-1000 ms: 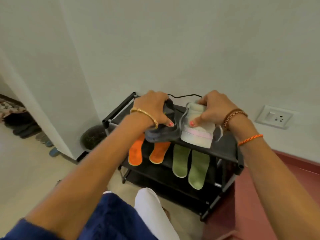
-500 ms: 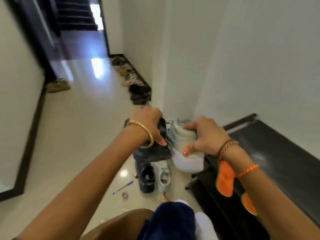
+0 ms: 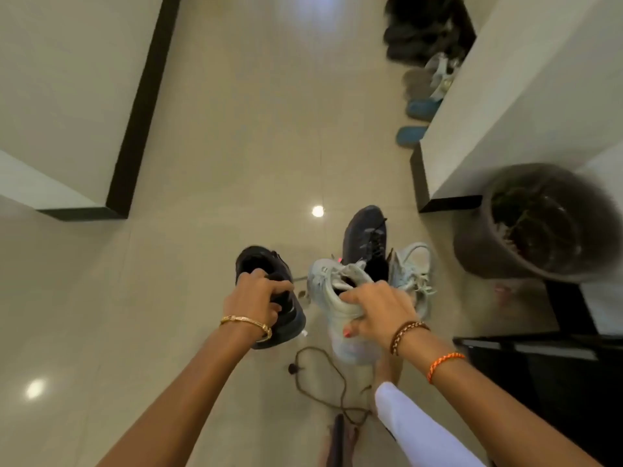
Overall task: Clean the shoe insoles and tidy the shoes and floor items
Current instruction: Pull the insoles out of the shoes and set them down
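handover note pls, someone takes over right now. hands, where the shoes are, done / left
Left hand: grips the dark shoe by its collar, held above the floor.
Right hand: grips the pale shoe by its collar, also in the air.
On the floor just beyond: the other dark shoe and other pale shoe, side by side, next to the plant pot.
A cord lies loose on the floor near the person's feet.
Done: cannot tell from this view; no insoles visible.
Left: probably set each held shoe by its mate, then pick up the cord.
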